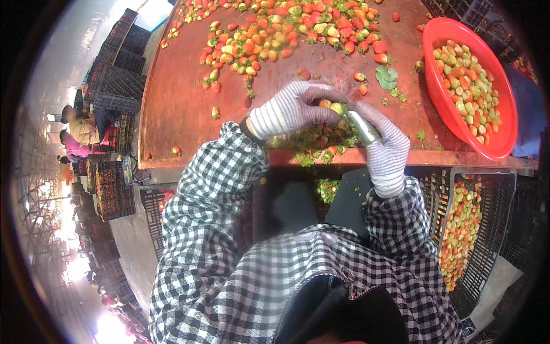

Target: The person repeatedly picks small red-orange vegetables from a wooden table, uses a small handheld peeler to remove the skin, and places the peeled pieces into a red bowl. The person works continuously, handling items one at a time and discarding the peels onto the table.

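In a striped knit glove, my left hand (296, 107) pinches a partly ripe strawberry (338, 108) between thumb and fingers. My right hand (386, 137), gloved the same way, grips a small metal tool (362, 128), perhaps a short blade; its tip is beside the strawberry. Cut green strawberry tops (320, 136) lie heaped under both hands at the near edge of the reddish tabletop (180, 107). Beyond my hands spreads a pile of red and pale strawberries (262, 38), most with leaves on. My fingertips partly hide the held fruit.
A red plastic basin (429, 86) on the right holds hulled strawberries (468, 86). Below it stands a black plastic crate (481, 241) with more hulled fruit. A green leaf (386, 77) lies on the table. Stacked crates (120, 64) and other people (81, 129) are off to the left.
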